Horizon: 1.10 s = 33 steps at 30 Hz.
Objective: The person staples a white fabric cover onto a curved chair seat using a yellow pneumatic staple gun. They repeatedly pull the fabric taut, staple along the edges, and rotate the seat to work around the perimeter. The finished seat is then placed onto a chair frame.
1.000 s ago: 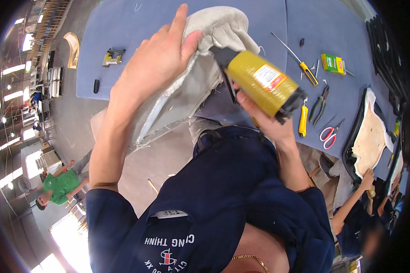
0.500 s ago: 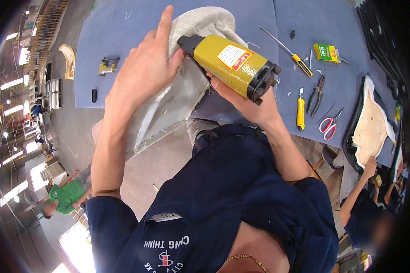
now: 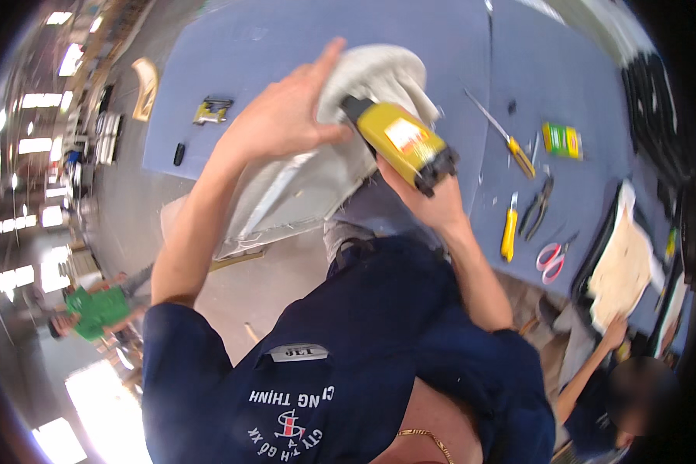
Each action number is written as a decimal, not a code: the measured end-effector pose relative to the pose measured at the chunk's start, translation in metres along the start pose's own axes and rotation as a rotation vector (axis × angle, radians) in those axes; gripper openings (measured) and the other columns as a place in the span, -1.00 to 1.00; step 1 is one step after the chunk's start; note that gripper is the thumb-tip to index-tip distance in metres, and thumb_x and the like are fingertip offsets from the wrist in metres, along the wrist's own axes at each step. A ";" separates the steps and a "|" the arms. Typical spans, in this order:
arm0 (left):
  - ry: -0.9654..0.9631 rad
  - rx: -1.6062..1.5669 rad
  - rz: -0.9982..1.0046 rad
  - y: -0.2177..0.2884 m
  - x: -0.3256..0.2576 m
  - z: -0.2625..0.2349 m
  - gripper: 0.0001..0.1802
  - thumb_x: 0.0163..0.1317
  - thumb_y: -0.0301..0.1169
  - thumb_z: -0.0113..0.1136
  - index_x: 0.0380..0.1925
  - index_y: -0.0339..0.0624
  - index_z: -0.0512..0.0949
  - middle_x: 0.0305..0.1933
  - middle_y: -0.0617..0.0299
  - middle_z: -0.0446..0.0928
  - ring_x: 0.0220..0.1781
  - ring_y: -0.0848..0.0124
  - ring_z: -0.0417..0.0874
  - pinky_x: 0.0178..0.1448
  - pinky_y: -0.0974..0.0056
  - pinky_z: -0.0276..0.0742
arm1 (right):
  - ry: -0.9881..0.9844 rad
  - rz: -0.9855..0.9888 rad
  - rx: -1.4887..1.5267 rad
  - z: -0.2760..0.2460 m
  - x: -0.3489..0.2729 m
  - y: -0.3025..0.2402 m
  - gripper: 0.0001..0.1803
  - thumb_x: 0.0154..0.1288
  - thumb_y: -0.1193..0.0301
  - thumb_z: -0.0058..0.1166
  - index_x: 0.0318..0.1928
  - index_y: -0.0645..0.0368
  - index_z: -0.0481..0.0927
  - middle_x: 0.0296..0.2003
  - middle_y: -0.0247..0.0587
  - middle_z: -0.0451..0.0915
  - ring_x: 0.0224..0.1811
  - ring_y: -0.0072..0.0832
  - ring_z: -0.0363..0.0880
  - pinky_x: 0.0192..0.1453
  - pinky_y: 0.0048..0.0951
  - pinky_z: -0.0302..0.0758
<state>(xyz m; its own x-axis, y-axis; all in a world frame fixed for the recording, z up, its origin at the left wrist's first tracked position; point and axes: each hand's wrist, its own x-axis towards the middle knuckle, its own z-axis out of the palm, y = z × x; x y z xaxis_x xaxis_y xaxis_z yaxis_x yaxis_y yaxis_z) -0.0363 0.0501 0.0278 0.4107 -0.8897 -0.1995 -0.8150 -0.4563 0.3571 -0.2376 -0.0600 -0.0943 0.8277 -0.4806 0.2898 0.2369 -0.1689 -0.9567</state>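
Note:
My right hand (image 3: 435,203) is wrapped round the grip of a yellow and black staple gun (image 3: 394,138). Its black nose rests at the edge of a light grey fabric-covered upholstery piece (image 3: 379,66); whether it touches is blurred. My left hand (image 3: 274,120) lies along the left side of that piece, index finger stretched out and thumb apart, close to the gun's nose. The fabric bunches at the far rounded end, and a flat greyish panel with frayed edges (image 3: 282,209) reaches toward my body.
Right of my hands on the blue table (image 3: 456,46) lie a screwdriver (image 3: 520,157), a green-yellow box (image 3: 562,141), pliers (image 3: 536,209), a yellow knife (image 3: 509,236) and scissors (image 3: 551,261). A small yellow tool (image 3: 211,110) lies left. A co-worker's hand (image 3: 613,332) touches another upholstery piece (image 3: 622,259).
The view has shifted, so the table and tools sit lower in it. My left thumb now reaches out straighter near the staple gun's nose. The right hand keeps its hold on the gun.

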 end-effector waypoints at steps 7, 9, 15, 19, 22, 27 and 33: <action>-0.292 -0.893 -0.508 -0.048 -0.008 0.004 -0.12 0.55 0.31 -0.12 0.55 -0.17 0.32 0.58 0.02 0.35 0.55 0.26 0.36 0.59 0.20 0.28 | -0.146 -0.054 -0.062 0.015 -0.019 -0.002 -0.24 0.16 0.55 0.34 0.42 0.26 0.46 0.18 0.10 0.68 0.19 -0.06 0.72 0.31 -0.27 0.55; -0.236 -0.837 -0.435 -0.049 -0.007 0.001 -0.15 0.58 0.28 -0.18 0.58 -0.14 0.29 0.56 0.05 0.37 0.55 0.25 0.37 0.59 0.19 0.28 | -0.151 -0.078 -0.112 0.022 -0.011 -0.001 -0.20 0.10 0.62 0.28 0.43 0.26 0.44 0.10 0.03 0.71 0.12 -0.19 0.73 0.29 -0.34 0.54; 0.028 -0.395 -0.190 -0.044 -0.010 0.009 -0.20 0.65 0.21 -0.40 0.60 -0.11 0.22 0.55 -0.09 0.38 0.59 0.07 0.37 0.62 0.12 0.24 | -0.131 -0.096 -0.123 0.032 -0.002 0.000 -0.14 0.07 0.66 0.25 0.48 0.22 0.41 0.05 -0.01 0.73 0.01 -0.20 0.75 0.22 -0.34 0.58; 0.146 -0.141 -0.150 -0.018 -0.017 0.013 -0.29 0.67 0.11 -0.36 0.52 -0.16 0.29 0.39 -0.23 0.49 0.40 -0.14 0.52 0.47 -0.05 0.40 | -0.131 -0.065 -0.112 0.031 -0.005 0.001 -0.16 0.08 0.67 0.25 0.47 0.22 0.42 0.04 -0.02 0.73 0.01 -0.22 0.75 0.23 -0.35 0.57; 0.277 0.098 -0.179 0.003 -0.017 0.023 -0.37 0.65 0.03 -0.25 0.45 -0.19 0.33 0.27 -0.26 0.55 0.22 -0.25 0.61 0.29 -0.14 0.53 | -0.132 -0.058 -0.083 0.030 0.001 0.006 -0.18 0.09 0.63 0.31 0.45 0.22 0.44 0.06 0.01 0.73 0.05 -0.17 0.75 0.23 -0.32 0.58; 0.312 0.222 -0.104 0.003 -0.015 0.028 -0.40 0.54 -0.10 0.08 0.45 -0.15 0.32 0.20 -0.23 0.58 0.05 -0.26 0.68 0.09 -0.16 0.63 | -0.135 0.104 0.086 0.016 -0.002 0.015 -0.28 0.19 0.55 0.41 0.38 0.27 0.49 0.07 -0.02 0.74 0.04 -0.20 0.76 0.22 -0.33 0.58; 0.301 0.224 -0.071 0.004 -0.015 0.028 -0.29 0.38 -0.31 0.28 0.49 -0.11 0.28 0.20 -0.21 0.57 0.06 -0.25 0.67 0.11 -0.12 0.63 | -0.012 0.253 0.183 -0.004 -0.008 0.007 -0.28 0.20 0.59 0.40 0.39 0.35 0.47 0.12 -0.07 0.71 0.14 -0.44 0.68 0.31 -0.36 0.54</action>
<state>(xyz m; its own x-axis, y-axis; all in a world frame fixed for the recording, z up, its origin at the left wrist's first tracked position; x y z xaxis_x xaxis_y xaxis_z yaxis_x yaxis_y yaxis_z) -0.0572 0.0625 0.0067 0.5441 -0.8359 0.0718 -0.8355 -0.5320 0.1373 -0.2451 -0.0608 -0.1036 0.8778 -0.4772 0.0425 0.1092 0.1130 -0.9876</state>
